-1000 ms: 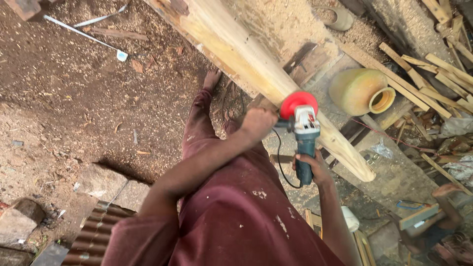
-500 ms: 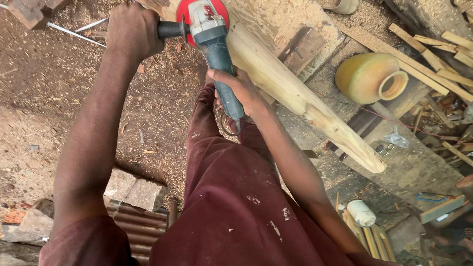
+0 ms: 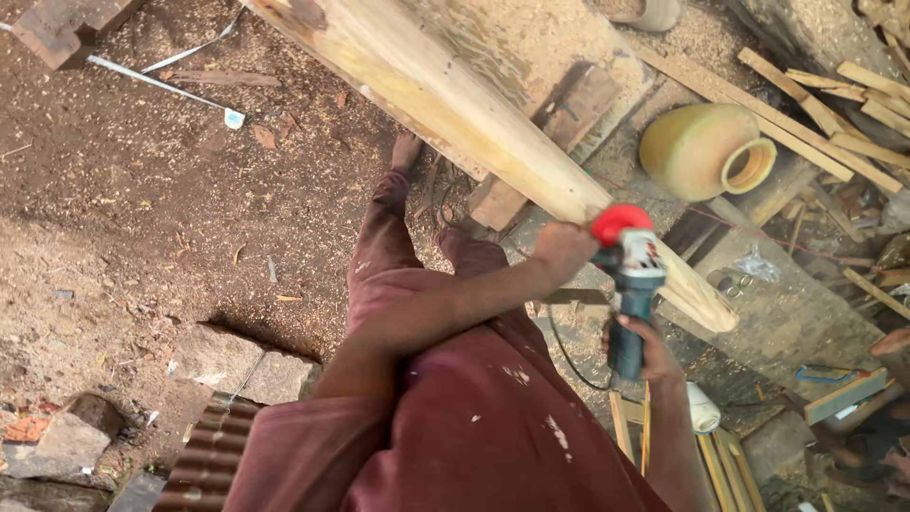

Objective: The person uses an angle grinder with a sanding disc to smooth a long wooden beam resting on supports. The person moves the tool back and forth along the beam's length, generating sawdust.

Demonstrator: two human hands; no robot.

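left hand (image 3: 561, 249): closed around side handle of angle grinder (image 3: 630, 284) | right hand (image 3: 645, 341): closed around grinder's blue body | grinder: red disc touching the pale wooden beam (image 3: 493, 123) near its lower end | yellow pot (image 3: 701, 152) beside beam

One pale log (image 3: 455, 104), one angle grinder (image 3: 627, 284), one clay pot (image 3: 697, 152), perhaps two stone blocks (image 3: 237, 365).

Floor: bare brown earth ground (image 3: 142, 218), strewn with sawdust.
On it: grey stone blocks (image 3: 232, 360), yellow clay pot (image 3: 697, 152) (on its side), loose pale wooden slats (image 3: 853, 104).
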